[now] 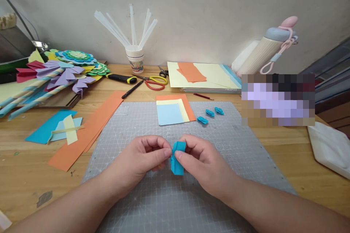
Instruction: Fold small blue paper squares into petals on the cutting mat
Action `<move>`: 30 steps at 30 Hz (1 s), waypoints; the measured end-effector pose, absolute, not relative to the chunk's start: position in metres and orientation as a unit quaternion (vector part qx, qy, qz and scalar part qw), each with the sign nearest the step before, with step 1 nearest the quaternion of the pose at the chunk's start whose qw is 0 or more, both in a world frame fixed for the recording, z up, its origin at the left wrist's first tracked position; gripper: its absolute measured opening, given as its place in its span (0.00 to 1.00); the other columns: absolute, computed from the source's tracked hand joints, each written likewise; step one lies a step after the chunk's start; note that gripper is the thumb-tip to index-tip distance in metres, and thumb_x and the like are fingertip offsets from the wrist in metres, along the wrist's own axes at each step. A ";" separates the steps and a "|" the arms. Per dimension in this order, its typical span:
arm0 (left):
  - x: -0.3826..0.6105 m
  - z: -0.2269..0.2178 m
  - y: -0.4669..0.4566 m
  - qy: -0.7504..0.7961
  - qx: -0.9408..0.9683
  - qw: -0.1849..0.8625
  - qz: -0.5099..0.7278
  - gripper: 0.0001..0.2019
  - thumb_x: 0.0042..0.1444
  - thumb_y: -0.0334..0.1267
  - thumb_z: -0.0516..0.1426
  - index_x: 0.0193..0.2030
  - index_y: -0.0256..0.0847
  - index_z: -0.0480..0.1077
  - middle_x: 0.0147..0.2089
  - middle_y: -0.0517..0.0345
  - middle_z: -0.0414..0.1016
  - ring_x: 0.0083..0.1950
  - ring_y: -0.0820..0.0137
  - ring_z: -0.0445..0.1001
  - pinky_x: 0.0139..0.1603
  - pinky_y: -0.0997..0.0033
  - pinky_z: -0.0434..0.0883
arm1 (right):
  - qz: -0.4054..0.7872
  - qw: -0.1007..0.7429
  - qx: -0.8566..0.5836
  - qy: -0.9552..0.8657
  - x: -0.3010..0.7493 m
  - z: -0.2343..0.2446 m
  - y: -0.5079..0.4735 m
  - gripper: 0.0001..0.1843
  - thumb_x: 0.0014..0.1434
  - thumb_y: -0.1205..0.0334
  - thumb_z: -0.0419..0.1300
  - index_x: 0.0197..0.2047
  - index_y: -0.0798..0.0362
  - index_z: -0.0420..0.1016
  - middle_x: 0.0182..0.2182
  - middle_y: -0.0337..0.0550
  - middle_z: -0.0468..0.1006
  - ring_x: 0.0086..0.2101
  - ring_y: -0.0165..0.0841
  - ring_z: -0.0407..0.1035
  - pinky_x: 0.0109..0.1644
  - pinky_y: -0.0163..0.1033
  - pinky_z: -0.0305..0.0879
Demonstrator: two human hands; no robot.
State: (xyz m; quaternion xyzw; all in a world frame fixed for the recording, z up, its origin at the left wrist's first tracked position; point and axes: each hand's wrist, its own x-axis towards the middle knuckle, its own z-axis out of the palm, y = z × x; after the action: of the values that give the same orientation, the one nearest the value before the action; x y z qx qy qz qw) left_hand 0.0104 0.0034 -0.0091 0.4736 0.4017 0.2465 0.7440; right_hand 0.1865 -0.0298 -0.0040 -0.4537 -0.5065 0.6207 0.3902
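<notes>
A small folded piece of blue paper (179,169) is held upright over the grey cutting mat (153,204). My right hand (202,158) grips it, thumb on its near face and the other fingers behind. With thumb and forefinger, my left hand (147,153) pinches at the paper's left edge; the exact contact is partly hidden by the fingertips. Beyond my right hand, three small folded blue paper pieces (209,113) lie on the mat. Square sheets in orange, yellow and light blue (170,114) are stacked at the mat's far edge.
Orange paper strips (90,131) overlap the mat's left edge beside blue paper (49,127). Behind are a black pen (132,89), a utility knife (121,78), scissors (154,82) and paper cups (135,60) with white strips. Paper flowers (62,74) lie left; a bottle (261,54) leans right.
</notes>
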 end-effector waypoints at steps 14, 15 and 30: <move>0.013 -0.005 -0.001 0.391 0.485 0.736 0.266 0.11 0.58 0.45 0.57 0.31 0.39 0.68 0.24 0.65 0.63 0.25 0.76 0.57 0.27 0.74 0.56 | 0.663 0.388 -0.427 -0.477 0.187 -0.002 -0.028 0.10 0.56 0.61 0.57 0.25 0.53 0.63 0.21 0.35 0.67 0.24 0.26 0.58 0.28 0.34 0.56; 0.013 -0.005 -0.001 0.383 0.494 0.734 0.264 0.12 0.59 0.45 0.56 0.30 0.40 0.67 0.24 0.65 0.63 0.25 0.76 0.57 0.27 0.74 0.56 | 0.668 0.384 -0.426 -0.474 0.187 -0.002 -0.027 0.10 0.56 0.61 0.58 0.25 0.53 0.64 0.21 0.35 0.67 0.24 0.26 0.59 0.29 0.34 0.56; 0.015 0.002 -0.004 0.374 0.602 0.659 0.253 0.13 0.59 0.38 0.52 0.23 0.40 0.62 0.22 0.65 0.62 0.26 0.74 0.60 0.28 0.74 0.57 | 0.692 0.356 -0.401 -0.483 0.186 -0.001 -0.029 0.13 0.56 0.55 0.59 0.26 0.53 0.63 0.21 0.34 0.64 0.24 0.27 0.59 0.29 0.34 0.58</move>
State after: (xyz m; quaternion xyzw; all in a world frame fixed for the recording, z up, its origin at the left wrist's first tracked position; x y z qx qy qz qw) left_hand 0.0154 -0.0040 0.0021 0.6019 0.3741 0.2528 0.6587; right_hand 0.1863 -0.0291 -0.0014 -0.4015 -0.4826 0.6923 0.3560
